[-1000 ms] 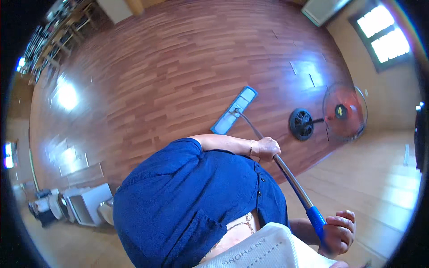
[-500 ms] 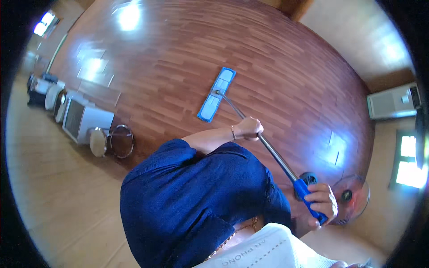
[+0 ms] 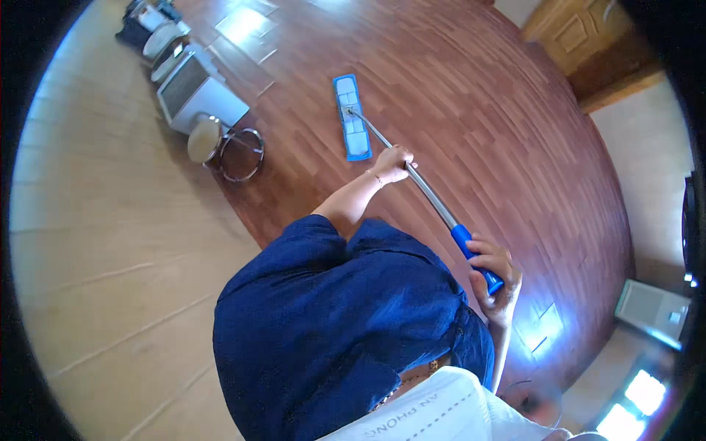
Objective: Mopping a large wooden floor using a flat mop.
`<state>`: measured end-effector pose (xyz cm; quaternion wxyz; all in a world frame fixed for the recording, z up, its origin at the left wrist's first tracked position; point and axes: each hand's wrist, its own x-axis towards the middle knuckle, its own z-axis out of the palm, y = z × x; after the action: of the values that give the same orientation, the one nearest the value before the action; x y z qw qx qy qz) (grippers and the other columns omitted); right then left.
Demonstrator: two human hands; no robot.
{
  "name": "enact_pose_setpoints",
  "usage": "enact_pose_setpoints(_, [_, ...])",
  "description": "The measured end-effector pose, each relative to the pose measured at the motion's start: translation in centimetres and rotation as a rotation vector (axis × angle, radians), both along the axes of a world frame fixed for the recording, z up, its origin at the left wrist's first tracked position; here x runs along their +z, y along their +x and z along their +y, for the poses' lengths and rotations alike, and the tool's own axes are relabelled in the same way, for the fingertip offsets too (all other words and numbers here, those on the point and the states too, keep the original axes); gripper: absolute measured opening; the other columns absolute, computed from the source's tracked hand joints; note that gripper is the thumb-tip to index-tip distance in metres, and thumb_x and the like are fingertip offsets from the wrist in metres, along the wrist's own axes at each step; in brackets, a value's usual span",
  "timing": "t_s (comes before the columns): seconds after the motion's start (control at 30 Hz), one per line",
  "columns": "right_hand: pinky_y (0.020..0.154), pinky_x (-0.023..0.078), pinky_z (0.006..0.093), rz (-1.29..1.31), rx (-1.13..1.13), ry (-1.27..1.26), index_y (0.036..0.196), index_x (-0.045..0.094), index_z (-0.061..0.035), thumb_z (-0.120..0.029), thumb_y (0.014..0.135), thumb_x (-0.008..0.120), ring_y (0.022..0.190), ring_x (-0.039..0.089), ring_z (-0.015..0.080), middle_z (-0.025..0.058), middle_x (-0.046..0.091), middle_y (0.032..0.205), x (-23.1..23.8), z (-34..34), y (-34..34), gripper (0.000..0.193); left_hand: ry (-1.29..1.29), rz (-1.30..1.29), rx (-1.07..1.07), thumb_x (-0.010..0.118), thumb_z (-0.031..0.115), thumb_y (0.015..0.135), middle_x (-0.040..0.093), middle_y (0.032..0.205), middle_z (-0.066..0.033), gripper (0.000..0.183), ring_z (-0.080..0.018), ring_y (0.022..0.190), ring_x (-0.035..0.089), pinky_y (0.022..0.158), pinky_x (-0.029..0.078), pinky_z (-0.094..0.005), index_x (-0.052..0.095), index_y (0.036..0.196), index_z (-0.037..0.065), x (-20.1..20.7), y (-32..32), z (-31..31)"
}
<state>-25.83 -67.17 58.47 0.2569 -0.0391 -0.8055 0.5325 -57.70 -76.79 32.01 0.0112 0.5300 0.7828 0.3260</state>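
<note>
A flat mop [image 3: 359, 140] with a pale blue head and darker blue fringe lies against the wood-look floor ahead of me. Its metal pole slants from the head back toward my right side. Partway along that pole, my left hand [image 3: 394, 164], a bracelet at the wrist, is wrapped round the metal. My right hand [image 3: 500, 273] grips the blue handle [image 3: 463, 239] at the pole's upper end, fingers curled over it. Both arms are bent in front of my dark blue shirt.
Along the left wall stand a round stool [image 3: 206, 141] with a metal ring base, a white box-like cabinet [image 3: 224, 103] and several other items. A wooden door [image 3: 577, 37] is at the far right. A pale boxy unit [image 3: 652, 312] and a blurred fan [image 3: 537, 403] are on the right.
My view has turned to the right, bringing the wooden door in. The mop head now points more nearly straight ahead, and both hands keep hold of the pole.
</note>
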Motion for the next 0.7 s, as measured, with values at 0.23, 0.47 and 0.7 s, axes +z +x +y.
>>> enact_pose_setpoints(0.23, [0.090, 0.048, 0.0444, -0.075, 0.247, 0.038, 0.085, 0.065, -0.0046, -0.010, 0.071, 0.073, 0.103, 0.064, 0.0357, 0.0165, 0.069, 0.099, 16.6, 15.3, 8.6, 0.017, -0.041, -0.026, 0.217, 0.069, 0.018, 0.074, 0.050, 0.057, -0.0136, 0.039, -0.0346, 0.062, 0.054, 0.060, 0.043, -0.0437, 0.041, 0.049, 0.009, 14.5, 12.0, 8.4])
enact_pose_setpoints(0.47, [0.080, 0.049, 0.0391, 0.030, 0.481, 0.118, 0.079, 0.066, -0.0078, -0.026, 0.065, 0.074, 0.086, 0.069, 0.0287, 0.0103, 0.071, 0.085, 32.1, 34.8, -2.4, 0.025, -0.136, -0.166, 0.338, 0.067, 0.030, 0.075, 0.060, 0.064, -0.0142, 0.031, -0.0356, 0.070, 0.060, 0.063, 0.048, -0.0465, 0.057, 0.056, 0.008, 29.6, 9.6, 20.8])
enact_pose_setpoints(0.7, [0.077, 0.049, 0.0396, 0.121, 0.765, -0.111, 0.084, 0.068, -0.0068, -0.039, 0.071, 0.073, 0.082, 0.069, 0.0288, 0.0092, 0.070, 0.083, 34.0, 54.0, -27.4, 0.035, -0.290, -0.257, 0.476, 0.066, 0.030, 0.078, 0.065, 0.076, -0.0146, 0.024, -0.0347, 0.079, 0.062, 0.071, 0.050, -0.0466, 0.065, 0.066, 0.009, 35.3, -7.1, 34.1])
